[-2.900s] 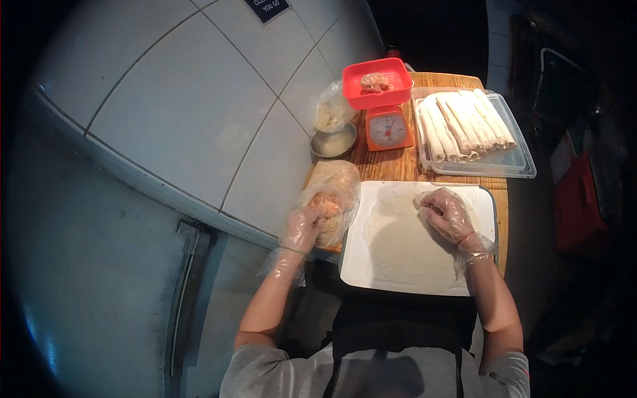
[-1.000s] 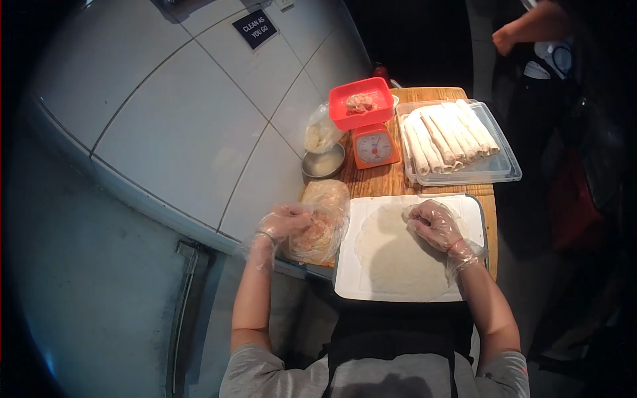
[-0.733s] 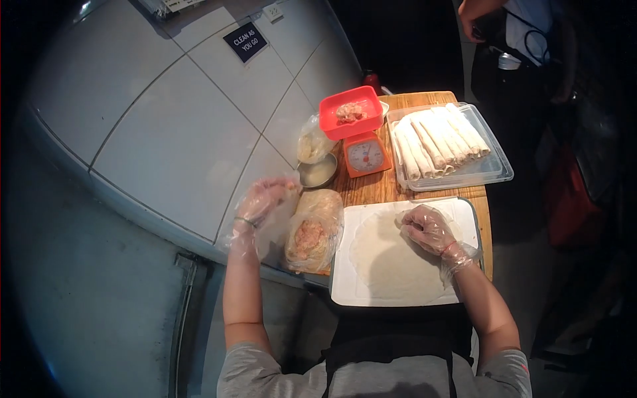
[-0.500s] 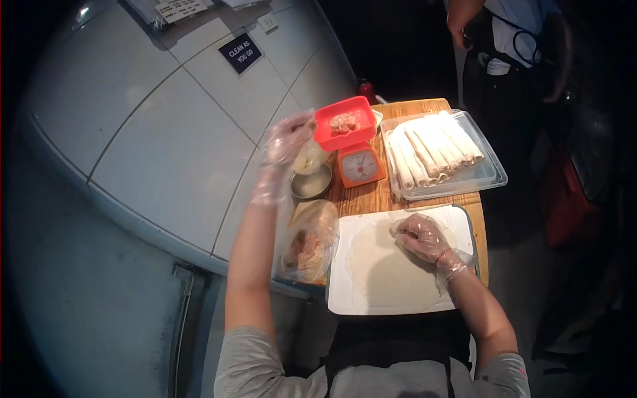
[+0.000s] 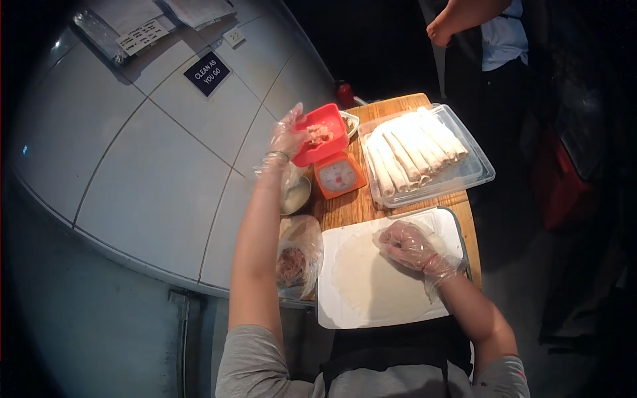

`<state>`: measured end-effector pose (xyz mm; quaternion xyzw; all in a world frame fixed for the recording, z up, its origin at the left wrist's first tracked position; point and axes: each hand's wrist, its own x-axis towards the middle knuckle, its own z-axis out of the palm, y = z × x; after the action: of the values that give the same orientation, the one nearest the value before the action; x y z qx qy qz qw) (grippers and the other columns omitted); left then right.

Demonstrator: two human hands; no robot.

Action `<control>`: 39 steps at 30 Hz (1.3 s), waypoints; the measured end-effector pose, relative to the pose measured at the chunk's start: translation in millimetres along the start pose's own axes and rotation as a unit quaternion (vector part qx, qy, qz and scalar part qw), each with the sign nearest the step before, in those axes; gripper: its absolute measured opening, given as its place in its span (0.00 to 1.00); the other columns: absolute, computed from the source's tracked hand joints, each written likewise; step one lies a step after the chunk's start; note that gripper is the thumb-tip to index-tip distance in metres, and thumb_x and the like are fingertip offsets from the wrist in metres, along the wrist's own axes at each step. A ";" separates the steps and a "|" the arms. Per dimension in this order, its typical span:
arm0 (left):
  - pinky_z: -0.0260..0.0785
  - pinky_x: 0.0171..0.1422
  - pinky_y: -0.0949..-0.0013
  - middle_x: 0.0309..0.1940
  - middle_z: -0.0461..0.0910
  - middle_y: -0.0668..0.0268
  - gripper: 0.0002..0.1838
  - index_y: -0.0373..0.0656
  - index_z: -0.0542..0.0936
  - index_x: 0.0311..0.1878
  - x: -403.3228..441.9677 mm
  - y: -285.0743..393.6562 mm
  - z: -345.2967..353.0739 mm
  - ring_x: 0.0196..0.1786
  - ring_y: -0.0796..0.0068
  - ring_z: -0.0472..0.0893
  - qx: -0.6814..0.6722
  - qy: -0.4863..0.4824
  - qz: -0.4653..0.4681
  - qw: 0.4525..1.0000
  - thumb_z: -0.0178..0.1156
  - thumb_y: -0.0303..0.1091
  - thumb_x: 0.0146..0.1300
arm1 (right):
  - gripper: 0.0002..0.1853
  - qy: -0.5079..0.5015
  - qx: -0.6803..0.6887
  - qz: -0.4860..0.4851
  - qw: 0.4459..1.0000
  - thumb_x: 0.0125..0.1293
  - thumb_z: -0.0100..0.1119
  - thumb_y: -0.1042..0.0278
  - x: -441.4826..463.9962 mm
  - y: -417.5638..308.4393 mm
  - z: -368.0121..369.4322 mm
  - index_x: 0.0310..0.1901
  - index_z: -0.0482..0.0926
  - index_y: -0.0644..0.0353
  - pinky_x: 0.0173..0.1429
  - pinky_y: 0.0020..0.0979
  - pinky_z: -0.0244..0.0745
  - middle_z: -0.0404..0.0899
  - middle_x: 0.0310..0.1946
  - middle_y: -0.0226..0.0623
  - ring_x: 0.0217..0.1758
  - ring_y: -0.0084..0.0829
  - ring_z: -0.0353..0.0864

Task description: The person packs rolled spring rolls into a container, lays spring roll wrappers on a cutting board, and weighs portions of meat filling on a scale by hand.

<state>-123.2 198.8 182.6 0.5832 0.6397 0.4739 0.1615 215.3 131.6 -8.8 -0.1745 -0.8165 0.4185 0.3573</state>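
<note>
My left hand [image 5: 288,136], in a clear plastic glove, is at the left rim of a red tray [image 5: 340,140] with its fingers apart, the fingertips over the tray's inside. Pink minced filling [image 5: 320,134] lies in that tray, which sits on an orange kitchen scale [image 5: 358,178]. Also gloved, my right hand [image 5: 406,244] is curled closed above a thin round wrapper [image 5: 361,272] spread on a white board [image 5: 330,315]. Whatever its fingers hold, if anything, is hidden.
Long white rolls [image 5: 411,149] lie in a clear plastic container [image 5: 481,174] at the right. A metal bowl [image 5: 298,198] stands below my left forearm, near a plastic bag of filling [image 5: 292,262]. The tiled wall [image 5: 159,172] borders the left side. Another person [image 5: 501,43] stands beyond the table.
My left hand has moved from beside the red tray onto its rim, and its fingers have spread. My right hand stays curled over the wrapper. The camera view has shifted.
</note>
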 end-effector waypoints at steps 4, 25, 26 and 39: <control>0.59 0.77 0.59 0.69 0.71 0.53 0.39 0.39 0.64 0.75 -14.6 13.7 -20.9 0.71 0.63 0.70 -0.006 -0.006 0.069 0.998 0.62 0.19 0.57 | 0.07 0.002 0.007 0.007 1.000 0.58 0.65 0.70 -0.2 1.6 1.6 0.38 0.82 0.62 0.45 0.37 0.76 0.80 0.34 0.42 0.39 0.41 0.81; 0.69 0.70 0.65 0.64 0.76 0.53 0.29 0.35 0.73 0.67 2.2 -2.0 -6.1 0.67 0.62 0.75 0.023 0.035 0.078 0.996 0.63 0.23 0.60 | 0.08 -0.003 0.020 0.023 1.000 0.61 0.64 0.64 1.9 -7.7 -2.3 0.35 0.82 0.60 0.47 0.42 0.75 0.80 0.33 0.45 0.41 0.47 0.80; 0.69 0.71 0.64 0.62 0.78 0.53 0.28 0.35 0.75 0.66 -1.2 1.2 -4.8 0.66 0.63 0.77 0.023 0.052 0.089 0.994 0.63 0.25 0.60 | 0.08 -0.002 0.015 0.011 1.000 0.61 0.64 0.64 2.2 -7.5 -2.1 0.35 0.82 0.60 0.47 0.42 0.75 0.80 0.33 0.45 0.41 0.47 0.80; 0.75 0.60 0.67 0.53 0.81 0.59 0.21 0.35 0.78 0.60 -94.7 71.3 -5.4 0.55 0.69 0.81 0.022 0.065 0.194 0.979 0.67 0.26 0.64 | 0.11 -0.002 0.019 -0.009 1.000 0.65 0.62 0.59 2.9 1.3 4.3 0.33 0.82 0.60 0.47 0.42 0.75 0.81 0.32 0.44 0.40 0.45 0.81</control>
<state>-59.6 102.1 209.2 0.6673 0.5341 0.5189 0.0119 210.2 131.6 -10.2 -0.1593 -0.8105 0.4313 0.3628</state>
